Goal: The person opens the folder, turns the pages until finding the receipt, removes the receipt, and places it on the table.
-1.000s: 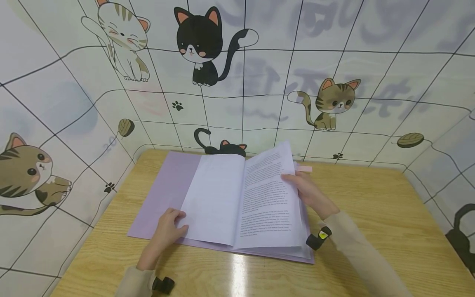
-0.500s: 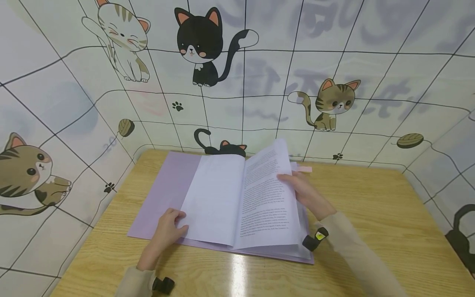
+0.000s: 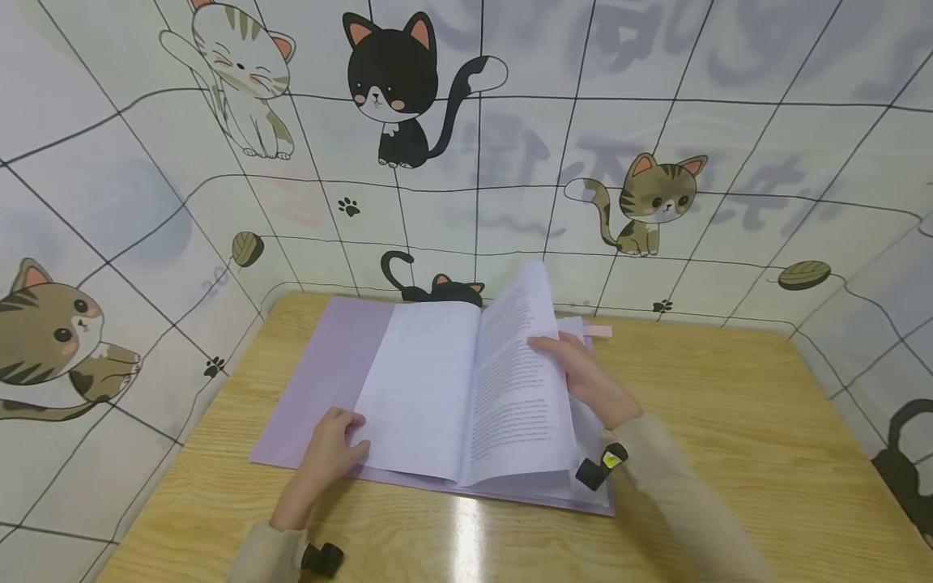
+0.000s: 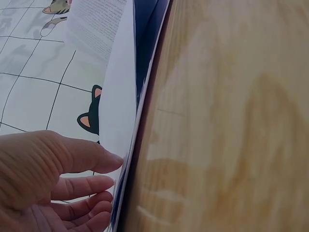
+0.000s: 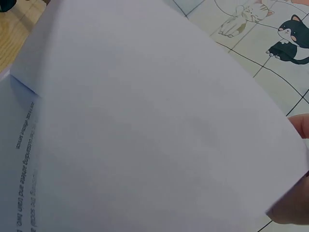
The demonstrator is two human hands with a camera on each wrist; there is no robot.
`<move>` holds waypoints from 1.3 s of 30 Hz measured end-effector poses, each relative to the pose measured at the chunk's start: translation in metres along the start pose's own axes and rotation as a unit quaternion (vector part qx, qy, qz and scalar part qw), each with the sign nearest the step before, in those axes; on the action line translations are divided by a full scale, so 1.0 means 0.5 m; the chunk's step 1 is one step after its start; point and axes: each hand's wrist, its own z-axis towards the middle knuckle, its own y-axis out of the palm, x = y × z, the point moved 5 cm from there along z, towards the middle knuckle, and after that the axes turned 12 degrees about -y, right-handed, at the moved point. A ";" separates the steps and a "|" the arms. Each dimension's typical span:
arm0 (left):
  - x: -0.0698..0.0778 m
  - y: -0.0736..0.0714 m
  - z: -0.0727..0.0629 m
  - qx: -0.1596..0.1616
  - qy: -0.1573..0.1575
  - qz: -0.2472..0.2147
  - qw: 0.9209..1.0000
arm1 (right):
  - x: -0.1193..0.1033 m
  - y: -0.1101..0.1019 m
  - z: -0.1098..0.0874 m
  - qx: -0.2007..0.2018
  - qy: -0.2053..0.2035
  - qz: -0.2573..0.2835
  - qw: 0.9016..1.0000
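A purple-covered booklet (image 3: 328,364) lies open on the wooden table, with a blank white page (image 3: 419,389) on its left side. On the right, a printed page (image 3: 513,397) is lifted and bowed toward the left. My right hand (image 3: 589,380) pinches that page at its outer edge, thumb on the printed face; its plain back fills much of the right wrist view. My left hand (image 3: 331,445) rests at the lower left edge of the blank page, thumb and fingers loosely bent and touching it. More sheets show beneath the lifted page.
The wooden table (image 3: 714,405) stretches to both sides of the booklet. Behind it stands a white cloth-like wall (image 3: 525,219) with cat drawings and grid lines. A pink tab (image 3: 599,331) sticks out from the booklet's right side. Black cameras are strapped on both wrists.
My right hand has moved left with the printed page, which now stands higher and curves more, uncovering the sheet below. My left hand has stayed in place.
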 end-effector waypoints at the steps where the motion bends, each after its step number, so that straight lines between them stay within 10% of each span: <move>1: 0.002 0.000 -0.001 0.001 0.001 0.003 1.000 | -0.001 0.004 0.002 -0.001 -0.001 0.000 1.000; 17: 0.103 -0.004 -0.023 0.030 0.112 -0.013 0.993 | -0.002 0.064 0.030 -0.008 -0.015 0.003 1.000; 32: 0.219 0.000 -0.083 0.012 0.230 -0.113 0.966 | 0.008 0.114 0.056 -0.011 -0.038 -0.001 0.999; 39: 0.261 -0.004 -0.108 0.025 0.261 -0.090 0.961 | 0.006 0.135 0.061 -0.004 -0.046 0.003 0.999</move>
